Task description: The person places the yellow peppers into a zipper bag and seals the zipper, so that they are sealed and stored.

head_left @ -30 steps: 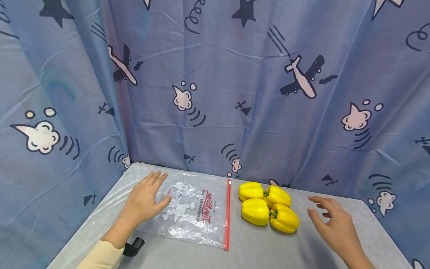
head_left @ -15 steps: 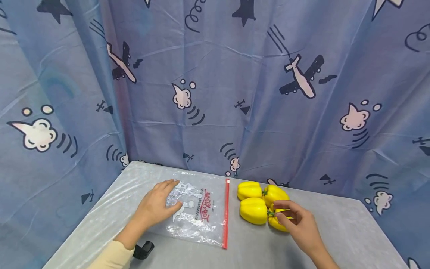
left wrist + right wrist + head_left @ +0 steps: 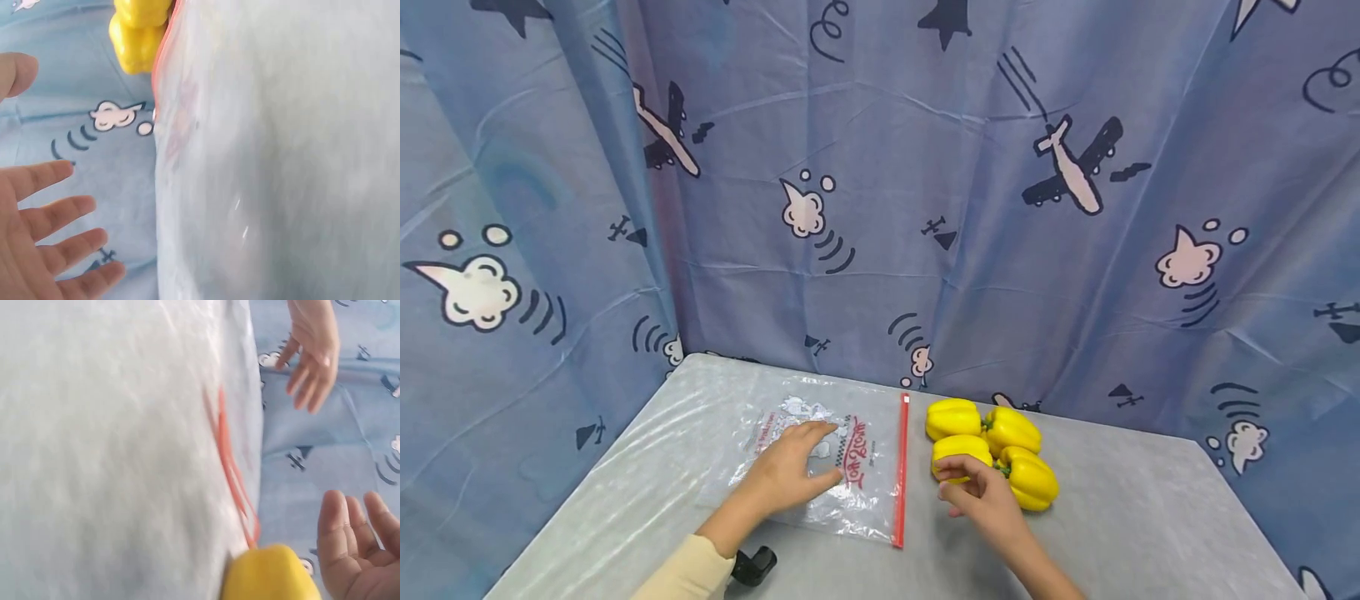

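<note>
A clear plastic zip bag [image 3: 865, 517] with a red slider edge and red lettering lies flat on the table. My left hand [image 3: 790, 471] is above the bag's middle, fingers spread and holding nothing; the left wrist view shows its fingers [image 3: 62, 215] apart and clear of the bag. Several yellow bell peppers [image 3: 1012, 430] sit clustered just right of the red edge [image 3: 902, 471]. In front of the nearer left pepper [image 3: 961, 450], overlapping it in the head view, is my right hand [image 3: 981, 500], fingers loosely bent with nothing between them.
The grey-white table [image 3: 1135, 500] meets a blue patterned curtain [image 3: 865, 208] at its back and left edges. A black strap-like piece [image 3: 754, 567] shows by the left wrist.
My right hand has moved left across the peppers from the table's right side. The left hand has shifted right and nearer over the bag. Bag and peppers stay put.
</note>
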Tool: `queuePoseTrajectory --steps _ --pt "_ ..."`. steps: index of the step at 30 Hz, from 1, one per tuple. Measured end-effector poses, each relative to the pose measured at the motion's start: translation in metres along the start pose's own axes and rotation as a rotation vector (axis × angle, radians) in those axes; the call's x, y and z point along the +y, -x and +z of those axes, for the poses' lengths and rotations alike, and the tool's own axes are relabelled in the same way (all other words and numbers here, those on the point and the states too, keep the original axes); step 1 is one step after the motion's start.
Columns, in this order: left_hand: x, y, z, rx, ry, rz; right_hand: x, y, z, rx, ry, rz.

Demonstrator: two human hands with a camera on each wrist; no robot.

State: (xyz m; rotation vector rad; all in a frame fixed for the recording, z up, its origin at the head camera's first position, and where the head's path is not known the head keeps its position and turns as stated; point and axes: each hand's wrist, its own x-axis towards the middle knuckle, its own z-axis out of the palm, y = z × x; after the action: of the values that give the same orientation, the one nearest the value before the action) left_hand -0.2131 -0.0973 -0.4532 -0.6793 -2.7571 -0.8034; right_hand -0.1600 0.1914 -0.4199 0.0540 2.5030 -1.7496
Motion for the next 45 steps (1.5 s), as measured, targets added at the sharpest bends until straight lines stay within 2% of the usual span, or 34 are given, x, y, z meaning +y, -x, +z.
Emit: queuePoseTrajectory --steps 6,10,13,23,31,38,45 --pt "0.005 -0.004 0.012 -0.051 0.024 0.026 0.008 -0.007 0.02 -0.065 0.018 -0.008" --pt "0.008 -0.006 0.018 -0.089 -0.002 0.035 0.015 -0.014 0.028 -0.096 0.022 -0.016" --pt "0.009 -0.008 0.023 -0.111 -0.023 0.04 0.018 -0.017 0.032 -0.105 0.009 0.008" --pt "0.01 -0.009 0.037 -0.129 -0.081 0.086 0.028 -0.02 0.042 -0.12 0.034 0.041" --pt "0.011 -0.009 0.042 -0.132 -0.121 0.078 0.028 -0.024 0.044 -0.125 0.055 0.07" --pt "0.009 -0.008 0.045 -0.134 -0.12 0.085 0.031 -0.029 0.045 -0.147 0.036 0.092" --pt "0.008 -0.008 0.045 -0.143 -0.119 0.083 0.033 -0.032 0.046 -0.169 0.018 0.079"
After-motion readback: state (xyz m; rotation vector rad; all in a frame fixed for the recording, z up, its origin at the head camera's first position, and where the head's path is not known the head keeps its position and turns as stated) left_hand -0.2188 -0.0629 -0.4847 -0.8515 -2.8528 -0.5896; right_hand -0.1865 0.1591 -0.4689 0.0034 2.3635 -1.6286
